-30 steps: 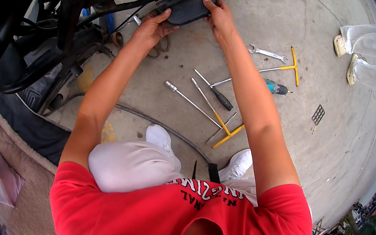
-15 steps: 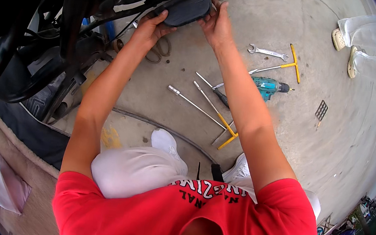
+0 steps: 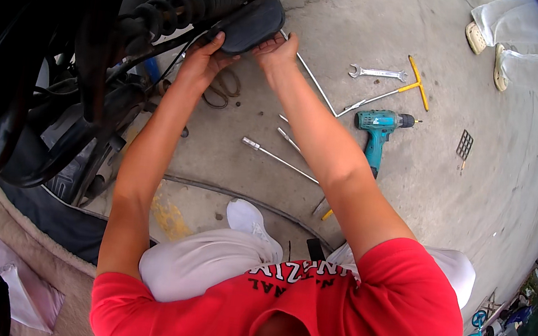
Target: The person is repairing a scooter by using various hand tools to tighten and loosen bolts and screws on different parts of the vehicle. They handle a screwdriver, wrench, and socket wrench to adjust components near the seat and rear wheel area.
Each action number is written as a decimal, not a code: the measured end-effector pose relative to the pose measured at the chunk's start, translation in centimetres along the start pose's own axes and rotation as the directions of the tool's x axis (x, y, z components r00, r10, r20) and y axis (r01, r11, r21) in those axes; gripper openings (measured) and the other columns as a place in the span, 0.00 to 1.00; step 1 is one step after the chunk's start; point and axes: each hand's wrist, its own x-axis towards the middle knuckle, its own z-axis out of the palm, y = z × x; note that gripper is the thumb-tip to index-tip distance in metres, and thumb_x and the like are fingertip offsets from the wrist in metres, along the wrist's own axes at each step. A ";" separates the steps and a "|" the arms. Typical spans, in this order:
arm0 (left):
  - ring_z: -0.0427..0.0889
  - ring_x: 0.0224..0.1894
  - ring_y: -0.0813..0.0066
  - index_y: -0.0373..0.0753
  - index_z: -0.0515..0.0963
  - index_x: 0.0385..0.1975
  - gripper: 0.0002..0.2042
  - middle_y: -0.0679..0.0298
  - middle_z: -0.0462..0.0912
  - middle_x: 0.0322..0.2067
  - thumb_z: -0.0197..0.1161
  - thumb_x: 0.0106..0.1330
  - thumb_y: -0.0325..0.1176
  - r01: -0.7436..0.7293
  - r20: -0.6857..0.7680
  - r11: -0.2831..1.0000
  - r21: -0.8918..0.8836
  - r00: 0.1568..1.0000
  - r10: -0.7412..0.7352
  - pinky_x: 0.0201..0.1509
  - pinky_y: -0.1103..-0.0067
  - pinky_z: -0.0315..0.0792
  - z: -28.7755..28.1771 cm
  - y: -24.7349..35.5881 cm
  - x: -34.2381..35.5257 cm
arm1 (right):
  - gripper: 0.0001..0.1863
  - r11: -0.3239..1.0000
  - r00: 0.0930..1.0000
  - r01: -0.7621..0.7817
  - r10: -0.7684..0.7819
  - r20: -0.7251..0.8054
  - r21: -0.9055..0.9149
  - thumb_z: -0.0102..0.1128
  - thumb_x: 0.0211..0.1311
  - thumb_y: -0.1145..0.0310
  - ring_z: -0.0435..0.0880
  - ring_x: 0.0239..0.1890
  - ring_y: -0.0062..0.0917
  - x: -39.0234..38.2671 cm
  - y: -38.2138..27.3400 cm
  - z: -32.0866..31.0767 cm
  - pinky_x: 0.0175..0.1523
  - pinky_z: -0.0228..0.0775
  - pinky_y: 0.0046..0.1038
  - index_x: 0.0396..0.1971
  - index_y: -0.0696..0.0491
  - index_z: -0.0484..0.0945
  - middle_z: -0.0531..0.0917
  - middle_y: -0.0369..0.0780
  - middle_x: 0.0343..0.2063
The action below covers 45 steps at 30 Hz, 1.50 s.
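A rounded black cover (image 3: 253, 24) sits against the vehicle's underparts, beside a coiled shock absorber spring (image 3: 170, 11). My left hand (image 3: 203, 60) grips its near left end, with the thumb up on its face and the fingers below. At the lower right edge, my right hand (image 3: 277, 49) holds it from underneath, palm turned up and fingers partly hidden behind the cover. Both arms reach forward. What lies behind the cover is out of sight.
On the concrete lie a teal cordless drill (image 3: 375, 131), an open-ended wrench (image 3: 378, 73), yellow T-handle wrenches (image 3: 419, 84) and a black grid-like piece (image 3: 464, 145). A hose (image 3: 245, 199) crosses before my shoe. Another person's feet (image 3: 476, 39) stand at far right.
My right hand has shifted left and down, from the cover's right end to beneath its lower edge. The cover sits slightly closer to the spring. The whole view has shifted a little.
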 end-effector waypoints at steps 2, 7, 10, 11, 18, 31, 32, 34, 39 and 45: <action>0.77 0.50 0.66 0.36 0.68 0.53 0.19 0.59 0.75 0.49 0.61 0.63 0.31 -0.007 0.022 1.000 0.004 1.000 0.007 0.46 0.67 0.79 -0.1 -0.2 -0.1 | 0.34 0.997 0.989 -0.034 0.024 0.148 0.063 0.26 0.66 0.44 0.65 0.62 0.41 0.5 1.0 0.2 0.65 0.55 0.44 0.59 0.55 0.62 0.67 0.46 0.60; 0.80 0.45 0.67 0.35 0.70 0.49 0.17 0.58 0.78 0.44 0.63 0.62 0.32 -0.041 0.058 0.999 0.031 0.998 0.039 0.44 0.68 0.80 -1.1 -0.5 1.1 | 0.25 0.966 0.999 -0.010 0.019 0.033 -0.259 0.34 0.68 0.54 0.76 0.50 0.34 2.1 -0.2 -0.6 0.53 0.70 0.37 0.51 0.57 0.69 0.77 0.44 0.48; 0.79 0.46 0.68 0.36 0.72 0.48 0.17 0.61 0.79 0.43 0.63 0.61 0.34 -0.058 0.104 0.998 0.019 0.993 0.056 0.45 0.71 0.78 -1.6 -1.1 1.0 | 0.13 0.566 0.991 0.041 -0.128 -0.038 -0.823 0.43 0.65 0.64 0.75 0.25 0.21 2.2 -5.0 -5.2 0.30 0.70 0.25 0.36 0.56 0.75 0.77 0.36 0.24; 0.79 0.46 0.69 0.37 0.72 0.48 0.17 0.62 0.79 0.43 0.63 0.61 0.34 -0.059 0.095 0.998 0.006 0.994 0.058 0.45 0.72 0.77 -2.4 -1.7 0.0 | 0.10 0.459 0.984 0.031 -0.170 -0.054 -0.888 0.46 0.63 0.67 0.71 0.19 0.18 -1.0 -5.7 -6.0 0.25 0.67 0.23 0.32 0.55 0.76 0.74 0.34 0.19; 0.80 0.35 0.68 0.34 0.76 0.38 0.15 0.61 0.81 0.31 0.66 0.57 0.37 -0.095 0.152 0.399 0.912 0.982 -0.114 0.36 0.75 0.72 -3.4 -12.0 -3.9 | 0.15 -0.279 0.951 0.117 -0.245 0.189 -0.953 0.51 0.61 0.63 0.78 0.24 0.30 -12.9 -9.7 -18.8 0.31 0.69 0.30 0.27 0.60 0.78 0.77 0.42 0.17; 0.80 0.34 0.56 0.32 0.75 0.34 0.10 0.51 0.80 0.29 0.59 0.54 0.28 -0.173 0.168 -0.039 0.984 0.979 -0.115 0.36 0.67 0.72 -1.0 -13.4 -3.5 | 0.19 -0.962 0.904 0.204 0.112 0.414 -0.184 0.64 0.47 0.60 0.78 0.35 0.42 -20.9 -13.1 -19.7 0.40 0.70 0.39 0.33 0.57 0.71 0.77 0.47 0.31; 0.81 0.35 0.59 0.31 0.75 0.35 0.09 0.52 0.80 0.31 0.58 0.56 0.28 -0.002 0.050 0.259 0.966 0.983 -0.177 0.37 0.68 0.73 -1.5 -13.2 -3.3 | 0.20 -0.947 0.911 0.240 0.143 0.388 -0.215 0.64 0.47 0.59 0.78 0.36 0.42 -20.8 -12.8 -19.4 0.40 0.70 0.39 0.34 0.58 0.71 0.78 0.48 0.31; 0.81 0.36 0.63 0.31 0.75 0.37 0.09 0.54 0.81 0.34 0.57 0.60 0.28 0.356 -0.106 0.714 0.603 0.922 -0.371 0.39 0.71 0.75 -3.5 -13.4 -3.4 | 0.21 -0.805 0.985 0.154 0.076 0.158 -0.573 0.62 0.49 0.58 0.78 0.34 0.43 -21.4 -11.4 -18.1 0.38 0.69 0.39 0.35 0.60 0.71 0.78 0.50 0.29; 0.78 0.46 0.63 0.30 0.72 0.42 0.09 0.55 0.79 0.41 0.55 0.65 0.27 0.374 -0.065 0.927 -0.011 0.925 -0.374 0.53 0.71 0.74 -4.9 -12.6 -5.5 | 0.22 -0.442 0.996 0.084 0.002 0.093 -0.893 0.57 0.54 0.56 0.77 0.27 0.40 -23.9 -6.0 -16.1 0.35 0.68 0.37 0.37 0.62 0.69 0.76 0.50 0.24; 0.77 0.49 0.61 0.33 0.72 0.39 0.09 0.54 0.78 0.43 0.59 0.64 0.30 0.382 -0.148 0.897 -0.222 0.896 -0.418 0.57 0.67 0.72 -4.0 -11.7 -7.4 | 0.22 -0.421 0.972 0.203 -0.027 0.235 -0.884 0.58 0.55 0.58 0.78 0.29 0.43 -24.7 -4.0 -15.5 0.35 0.69 0.37 0.41 0.61 0.67 0.77 0.52 0.25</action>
